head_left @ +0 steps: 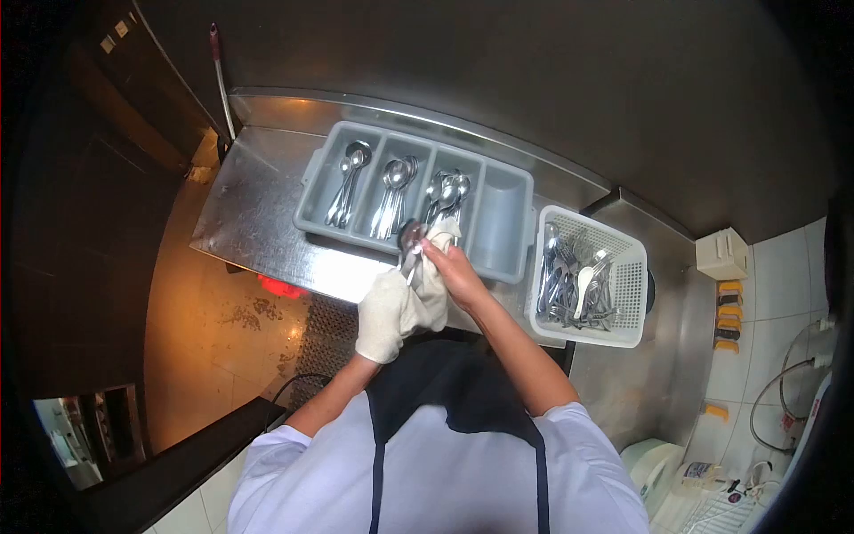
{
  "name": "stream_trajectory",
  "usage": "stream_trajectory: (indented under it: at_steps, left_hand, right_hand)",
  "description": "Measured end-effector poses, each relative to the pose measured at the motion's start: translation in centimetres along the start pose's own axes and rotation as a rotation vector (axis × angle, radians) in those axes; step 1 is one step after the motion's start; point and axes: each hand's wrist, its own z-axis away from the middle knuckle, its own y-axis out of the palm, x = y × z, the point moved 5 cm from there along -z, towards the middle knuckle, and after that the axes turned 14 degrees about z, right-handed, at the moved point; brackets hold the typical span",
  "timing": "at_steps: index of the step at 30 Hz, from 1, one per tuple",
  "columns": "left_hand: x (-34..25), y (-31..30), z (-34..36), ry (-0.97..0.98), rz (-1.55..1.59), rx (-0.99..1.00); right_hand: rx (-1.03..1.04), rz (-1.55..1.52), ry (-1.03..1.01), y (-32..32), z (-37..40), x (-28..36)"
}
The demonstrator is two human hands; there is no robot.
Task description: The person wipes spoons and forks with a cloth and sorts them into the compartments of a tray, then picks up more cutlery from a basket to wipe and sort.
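1. The left hand [381, 319] is working inside a white cloth [427, 301]; the wrap is hiding its fingers, so cannot tell how firmly they are closing.
2. The right hand [460, 278] is gripping the cloth's upper part, thumb and fingers pinching it beside the spoon [411, 235].
3. The spoon is sitting between the hands, bowl pointing away from the body, just over the near edge of the grey tray [501, 224].
4. Edges: the tray's long near wall is running slantwise past the hands; its right end is lying just beside the white basket [633, 289]. That gap is looking tight.
5. Room: a wide strip of steel is stretching left of the tray; the body is filling the near side.
6. The tray's three left compartments are holding metal spoons; the rightmost is showing its smooth floor. Mixed cutlery [560, 276] is lying jumbled in the basket, a white spoon [584, 289] on top.
7. Surface: the steel counter [253, 209] is reflecting a bright glare near its front edge.
8. Around: a dark wall [534, 71] is rising behind; a brownish floor [209, 343] is showing left, pale tiles [772, 280] right.
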Motion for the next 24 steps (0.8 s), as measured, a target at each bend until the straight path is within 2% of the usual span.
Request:
stream_trajectory:
  at_steps: [3,4,5,7,8,10,13,14,17,18,19,20,21,22,23,24]
  left_hand:
    - [-1.8,-1.5,-0.6,-0.052,-0.063,-0.039]
    - [-2.1,-2.0,-1.1,-0.038,-0.106,-0.025]
    - [-2.1,-2.4,-1.3,-0.025,-0.148,-0.012]
    - [-0.5,-3.2,-0.7,-0.080,0.100,-0.164]
    - [-0.4,-3.4,-0.6,-0.083,0.164,-0.240]
    - [-0.4,-3.7,-0.8,-0.361,0.615,-0.322]
    - [0.1,-3.0,-0.9,-0.456,0.466,-0.254]
    - [-1.9,-3.0,-1.7,-0.122,-0.119,-0.026]
    - [-3.5,-2.8,-2.3,0.241,-0.261,-0.006]
    - [-3.2,-2.0,-2.1,0.128,-0.295,-0.012]
    - [-3.7,-1.6,-2.3,0.112,-0.334,0.059]
    - [-4.6,-1.6,-2.5,0.095,-0.372,0.129]
    - [-5.5,-1.6,-2.6,0.077,-0.412,0.199]
    - [-7.0,-2.0,-2.6,0.136,-0.338,0.179]
    - [-6.7,-1.9,-2.3,0.150,-0.330,0.173]
    - [-6.0,-1.6,-1.8,0.161,-0.325,0.166]
  right_hand:
    - [-0.065,-0.087,0.014,-2.0,0.5,-0.1]
    - [-0.013,-0.104,0.003,-2.8,1.3,0.9]
    - [-0.019,-0.298,-0.068,-3.8,2.6,2.4]
    - [-0.031,-0.685,-0.210,-4.8,5.6,5.9]
    - [-0.043,-0.784,-0.201,-5.2,5.8,5.3]
    - [-0.055,-0.938,-0.191,-5.8,5.4,2.7]
    - [-0.029,-1.031,-0.154,-5.4,4.5,-0.8]
    - [0.032,-0.924,-0.221,-5.3,4.5,-0.7]
    - [-0.128,-0.747,-0.274,-6.1,3.4,-2.1]
    - [-0.101,-0.743,-0.225,-5.0,3.9,-0.3]
    - [-0.229,-0.542,-0.271,-4.0,3.8,0.6]
    - [-0.317,0.131,-0.723,-4.1,4.5,4.3]
    - [-0.326,0.388,-0.782,-3.3,4.4,5.2]
    - [-0.350,0.632,-0.852,-2.5,4.4,6.1]
    - [-0.322,0.417,-0.587,-2.1,3.4,5.1]
    - [-0.329,0.267,-0.479,-2.1,2.1,4.4]
